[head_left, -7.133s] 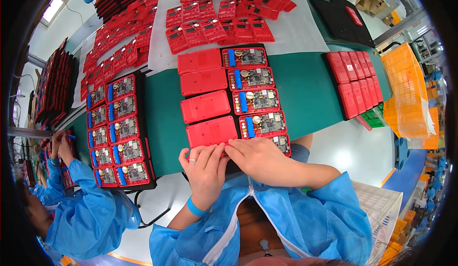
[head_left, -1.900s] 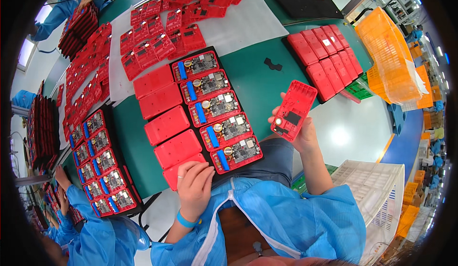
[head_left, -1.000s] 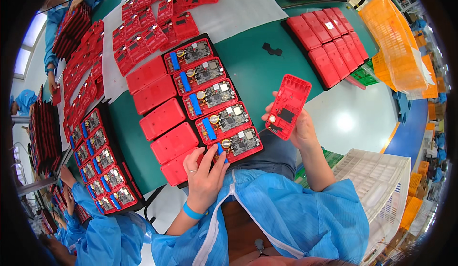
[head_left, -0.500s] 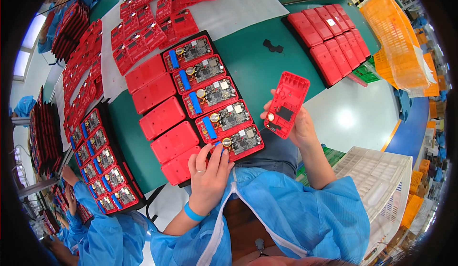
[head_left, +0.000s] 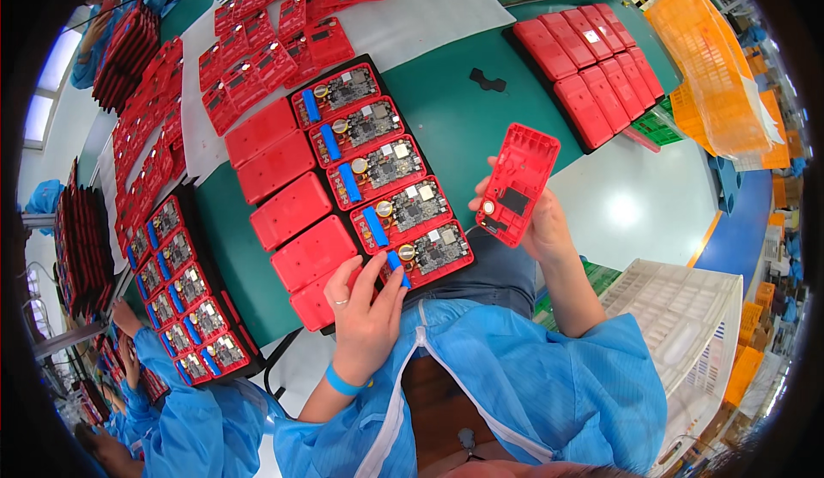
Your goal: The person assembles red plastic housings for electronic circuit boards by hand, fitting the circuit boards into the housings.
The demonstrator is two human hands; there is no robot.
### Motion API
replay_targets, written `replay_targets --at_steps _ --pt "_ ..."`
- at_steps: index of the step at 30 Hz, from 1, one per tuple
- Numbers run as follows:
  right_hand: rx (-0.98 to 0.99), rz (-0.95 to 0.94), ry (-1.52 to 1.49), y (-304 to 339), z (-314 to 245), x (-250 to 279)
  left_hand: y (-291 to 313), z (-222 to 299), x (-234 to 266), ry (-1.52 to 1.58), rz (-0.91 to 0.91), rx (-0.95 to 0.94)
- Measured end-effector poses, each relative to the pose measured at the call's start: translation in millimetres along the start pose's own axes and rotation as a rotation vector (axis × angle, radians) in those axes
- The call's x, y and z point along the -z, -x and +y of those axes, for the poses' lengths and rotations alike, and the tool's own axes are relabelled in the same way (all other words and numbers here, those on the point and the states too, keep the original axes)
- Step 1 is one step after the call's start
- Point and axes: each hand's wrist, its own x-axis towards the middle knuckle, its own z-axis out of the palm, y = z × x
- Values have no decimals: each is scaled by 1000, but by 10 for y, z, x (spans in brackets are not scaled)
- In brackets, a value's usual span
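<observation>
Left hand point(head_left: 365, 313) touching blue block point(head_left: 396, 267) in nearest open red case point(head_left: 445, 271), can't tell whether grip pinches; right hand point(head_left: 549, 227) clamped on red cover point(head_left: 527, 165).

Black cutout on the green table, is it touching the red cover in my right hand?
Apart: the head view shows green tabletop between the black cutout and the red cover.
</observation>
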Motion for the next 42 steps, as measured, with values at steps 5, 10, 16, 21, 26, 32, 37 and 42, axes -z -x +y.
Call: replay_targets --at_steps 5,10,16,21,26,32,37,42 --pt "21 -55 -77 16 7 24 5 51 -77 -110 -37 -92" --pt "10 -50 -82 7 45 25 -14 72 -77 -102 -82 -85" --pt "6 -49 -72 -12 40 -6 -58 139 -47 -234 -99 -101" --pt "26 -55 -65 2 6 -2 -5 -48 32 40 47 26" --pt "-8 -2 41 16 -34 -26 201 -141 -8 34 176 75" --pt "-35 -5 46 24 -38 -83 247 -90 -65 32 134 -18" --pt "-41 -21 84 55 -46 -102 259 -73 -122 37 131 -35" --pt "-34 -32 90 68 -49 -99 43 -43 -86 118 85 42"
